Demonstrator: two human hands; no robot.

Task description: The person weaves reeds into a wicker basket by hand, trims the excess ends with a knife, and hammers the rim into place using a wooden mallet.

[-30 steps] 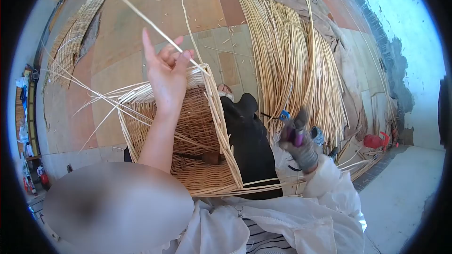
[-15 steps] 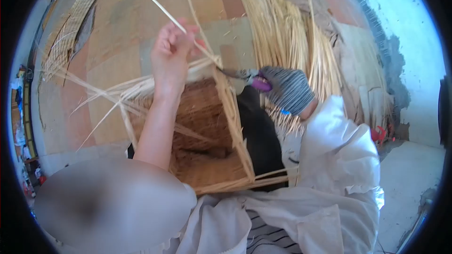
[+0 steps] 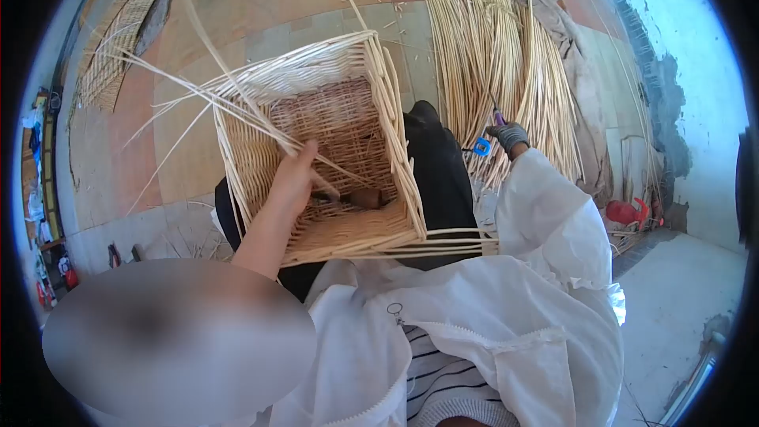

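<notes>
A square wicker basket [image 3: 399,150] rests across my lap, its opening facing me. My bare left hand [image 3: 294,178] is inside the opening, fingers closed on a pale willow rod [image 3: 225,67] that slants up and left past the rim; the rod is blurred. Other loose rod ends [image 3: 174,79] stick out over the left rim. My right hand [image 3: 510,138], in a grey striped glove, is right of the basket, closed around a purple-handled tool [image 3: 499,117] with a thin, dark tip pointing up. A blue tape measure [image 3: 481,146] is beside that hand. A brown object [image 3: 366,198] lies inside the basket.
A large bundle of willow rods [image 3: 482,47] lies on the floor at upper right, next to a crumpled cloth [image 3: 569,71]. A flat woven panel [image 3: 118,47] is at upper left. A red object [image 3: 624,212] sits at far right. Small cuttings are scattered on the floor.
My left hand has come down from above the rim into the basket with the rod. My right hand has moved right with the purple-handled tool, away from the basket's corner.
</notes>
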